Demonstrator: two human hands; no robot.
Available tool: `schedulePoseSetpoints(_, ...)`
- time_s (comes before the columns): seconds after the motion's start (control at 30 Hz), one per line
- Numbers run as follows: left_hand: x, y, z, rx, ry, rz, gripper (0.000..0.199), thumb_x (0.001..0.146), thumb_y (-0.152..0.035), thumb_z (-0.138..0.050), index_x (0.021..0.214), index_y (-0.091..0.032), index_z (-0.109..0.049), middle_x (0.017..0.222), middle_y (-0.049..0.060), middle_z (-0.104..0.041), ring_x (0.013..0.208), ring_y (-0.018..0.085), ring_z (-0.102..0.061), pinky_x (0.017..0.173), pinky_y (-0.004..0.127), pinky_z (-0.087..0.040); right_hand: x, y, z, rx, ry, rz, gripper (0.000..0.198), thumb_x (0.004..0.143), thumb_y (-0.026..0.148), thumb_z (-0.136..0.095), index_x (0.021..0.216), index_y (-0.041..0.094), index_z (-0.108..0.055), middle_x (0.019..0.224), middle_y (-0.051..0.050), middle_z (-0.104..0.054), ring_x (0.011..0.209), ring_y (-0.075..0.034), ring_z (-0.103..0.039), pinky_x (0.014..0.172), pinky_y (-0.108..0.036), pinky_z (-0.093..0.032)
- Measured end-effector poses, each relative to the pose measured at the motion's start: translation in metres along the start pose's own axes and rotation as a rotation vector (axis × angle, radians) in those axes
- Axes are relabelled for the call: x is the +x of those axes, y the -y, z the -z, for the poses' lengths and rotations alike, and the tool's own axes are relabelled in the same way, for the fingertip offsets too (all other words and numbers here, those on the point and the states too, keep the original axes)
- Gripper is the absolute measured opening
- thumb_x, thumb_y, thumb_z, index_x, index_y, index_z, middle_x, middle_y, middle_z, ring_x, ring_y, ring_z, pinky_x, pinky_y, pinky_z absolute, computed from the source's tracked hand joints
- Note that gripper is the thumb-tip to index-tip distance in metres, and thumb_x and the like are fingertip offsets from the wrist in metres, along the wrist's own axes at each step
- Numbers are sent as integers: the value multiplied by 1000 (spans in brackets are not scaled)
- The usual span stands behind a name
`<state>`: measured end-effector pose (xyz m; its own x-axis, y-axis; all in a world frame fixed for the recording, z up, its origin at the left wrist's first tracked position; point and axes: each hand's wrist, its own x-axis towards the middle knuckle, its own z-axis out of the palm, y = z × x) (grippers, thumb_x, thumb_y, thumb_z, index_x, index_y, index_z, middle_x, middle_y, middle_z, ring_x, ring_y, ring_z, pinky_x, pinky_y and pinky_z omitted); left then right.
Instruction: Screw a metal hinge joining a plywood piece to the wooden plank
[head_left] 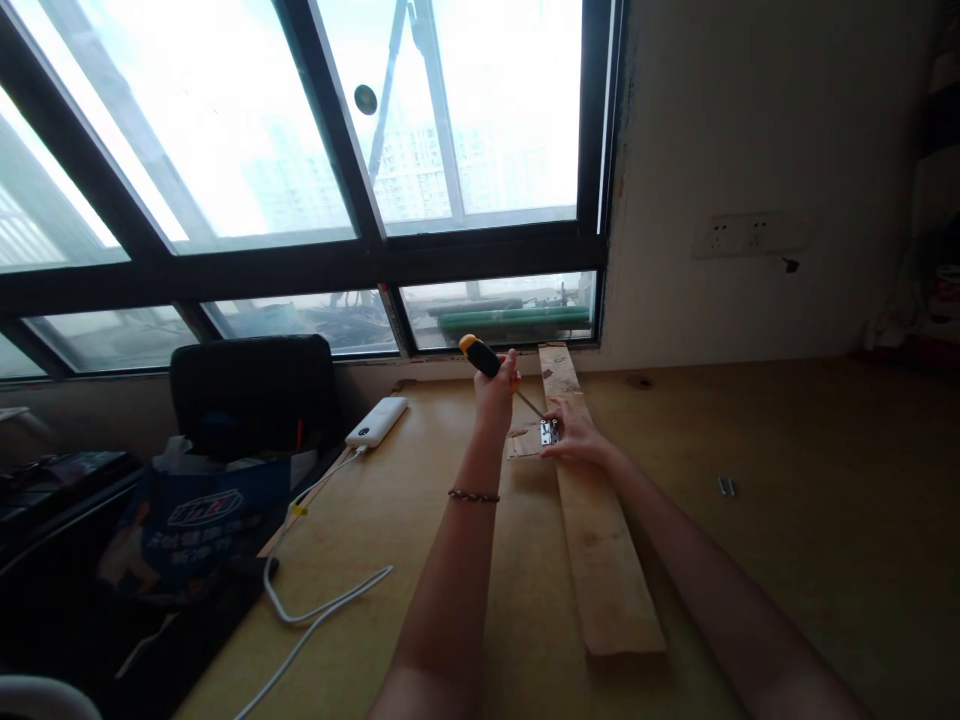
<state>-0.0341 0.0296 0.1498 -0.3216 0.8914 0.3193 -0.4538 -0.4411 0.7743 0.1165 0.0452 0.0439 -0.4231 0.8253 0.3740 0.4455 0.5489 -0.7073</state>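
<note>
My left hand is closed around the black and yellow handle of a screwdriver. The shaft slants down to the right, its tip at or close to a small silver metal hinge. Thumb and fingers of my right hand grip the hinge by its edges, against a long wooden board. A shorter flat wooden piece lies beside the board on the left, partly under the hinge. The exact contact of the tip is too small to make out.
Two screws lie on the wooden table to the right. A white power bank with a white cable is at the left edge. Beyond it are a black chair and a blue bag. A window rises behind.
</note>
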Motion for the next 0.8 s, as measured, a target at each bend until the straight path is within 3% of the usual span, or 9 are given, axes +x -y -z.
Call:
schedulePoseSetpoints(0.2,-4,17,-5,125,9,-58,31,62,-39,-70,71,-14,-53,52,-4,-47,46,5,-44,47,19,-36,1,-3,0,-28,-10,23,103,43,44,-80,129,15,-30,108,-11,-59,105,-28,-52,92,-40,-38)
schedulePoseSetpoints(0.33,-5,15,-6,165,-11,-96,31,63,-40,-69,69,-14,-53,51,-4,-47,46,5,-45,47,19,-36,1,-2,0,-15,-7,12,101,42,44,-80,126,14,-33,108,-12,-58,104,-27,-53,92,-39,-39)
schedulePoseSetpoints(0.63,2,13,5,186,-42,-83,31,61,-39,-70,68,-15,-53,52,-4,-48,46,6,-45,49,20,-37,-2,9,4,-48,-1,9,77,44,40,-80,110,16,-48,111,-11,-54,112,-27,-47,94,-38,-36)
schedulePoseSetpoints(0.8,3,18,6,174,-43,-88,31,61,-40,-70,69,-15,-53,52,-4,-48,47,6,-46,49,20,-37,-1,8,4,-45,-5,9,76,44,41,-80,108,16,-49,114,-12,-52,112,-28,-47,94,-39,-37)
